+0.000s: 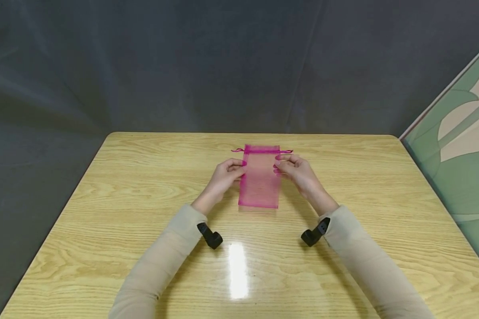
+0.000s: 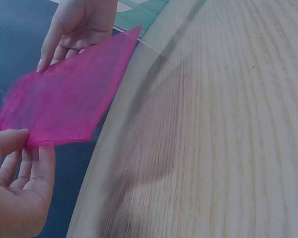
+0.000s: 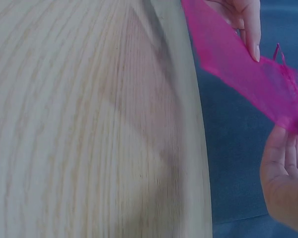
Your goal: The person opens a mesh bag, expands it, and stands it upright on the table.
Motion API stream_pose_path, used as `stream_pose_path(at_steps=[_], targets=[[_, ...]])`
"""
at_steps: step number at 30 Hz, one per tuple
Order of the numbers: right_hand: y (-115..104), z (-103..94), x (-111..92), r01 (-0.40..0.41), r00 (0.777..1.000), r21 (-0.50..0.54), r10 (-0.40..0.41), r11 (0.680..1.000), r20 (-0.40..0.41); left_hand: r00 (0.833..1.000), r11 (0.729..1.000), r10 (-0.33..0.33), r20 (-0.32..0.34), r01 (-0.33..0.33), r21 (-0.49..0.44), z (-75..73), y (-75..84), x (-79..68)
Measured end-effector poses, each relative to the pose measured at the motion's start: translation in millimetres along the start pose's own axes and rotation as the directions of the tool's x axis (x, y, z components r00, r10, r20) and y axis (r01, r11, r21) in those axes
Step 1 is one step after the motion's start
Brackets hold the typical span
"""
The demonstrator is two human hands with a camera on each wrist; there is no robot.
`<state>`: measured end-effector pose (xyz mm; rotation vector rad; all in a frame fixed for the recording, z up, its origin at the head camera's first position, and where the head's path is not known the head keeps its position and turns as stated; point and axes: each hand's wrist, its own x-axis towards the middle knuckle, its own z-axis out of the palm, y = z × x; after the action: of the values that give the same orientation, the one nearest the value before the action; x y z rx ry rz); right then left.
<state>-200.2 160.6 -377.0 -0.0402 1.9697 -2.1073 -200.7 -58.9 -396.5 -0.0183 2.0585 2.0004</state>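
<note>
A sheer pink drawstring pouch (image 1: 260, 186) hangs flat above the table, its gathered band and cord loops at the far end. My left hand (image 1: 226, 173) pinches its left edge between thumb and fingers. On the opposite edge, my right hand (image 1: 297, 170) pinches the fabric a little below the drawstring band. In the left wrist view, the left thumb lies over the pouch (image 2: 74, 99) with the fingers beneath. The right wrist view shows the pouch (image 3: 238, 69) stretched between both hands, apart from the tabletop.
A light wood-grain table (image 1: 143, 190) lies under both arms, with a bright light reflection near the front. Behind it hangs a dark cloth (image 1: 207, 66). A green and cream patterned panel (image 1: 459, 146) stands along the right side. Each wrist carries a small black camera (image 1: 210, 235).
</note>
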Motion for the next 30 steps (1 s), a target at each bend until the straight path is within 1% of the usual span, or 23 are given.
stream_pose_path(at_steps=[3,6,7,10,13,16,20,27,30], targets=[[2.0,-0.9,-0.6,-0.032,0.998,-0.094,0.037,0.995,0.054,1.000,1.000,0.007,-0.030,-0.007,-0.016,-1.2,0.2,1.1],[4.7,-1.4,-0.9,-0.054,0.993,-0.193,0.073,0.980,0.096,0.998,0.999,0.009,-0.062,-0.011,-0.036,-1.6,0.1,2.3],[5.5,-1.5,-0.9,-0.054,0.991,-0.211,0.079,0.976,0.110,0.997,0.999,0.009,-0.070,-0.012,-0.043,-1.9,0.1,2.6],[6.6,-1.1,-1.3,-0.055,0.988,-0.227,0.086,0.972,0.130,0.996,0.998,0.012,-0.089,-0.018,-0.060,-2.2,0.7,3.4],[6.5,-0.9,-1.8,-0.053,0.989,-0.200,0.078,0.978,0.122,0.996,0.997,0.008,-0.084,-0.014,-0.070,-2.1,1.8,3.2],[6.2,-0.7,-1.6,-0.045,0.994,-0.162,0.060,0.986,0.088,0.999,0.998,-0.009,-0.051,0.007,-0.055,-1.3,2.8,1.9],[6.7,-1.1,-0.9,-0.029,0.999,-0.129,0.032,0.991,0.025,0.999,0.999,-0.037,0.027,0.038,-0.016,0.8,2.3,-0.3],[4.5,-2.6,-1.8,0.007,0.999,-0.065,-0.009,0.998,-0.043,0.986,0.997,-0.077,0.145,0.080,-0.012,1.9,-1.8,-1.6],[2.9,-3.5,-2.0,0.015,0.998,-0.050,-0.018,0.999,-0.055,0.985,0.997,-0.067,0.162,0.072,-0.022,2.8,-1.9,-1.6]])
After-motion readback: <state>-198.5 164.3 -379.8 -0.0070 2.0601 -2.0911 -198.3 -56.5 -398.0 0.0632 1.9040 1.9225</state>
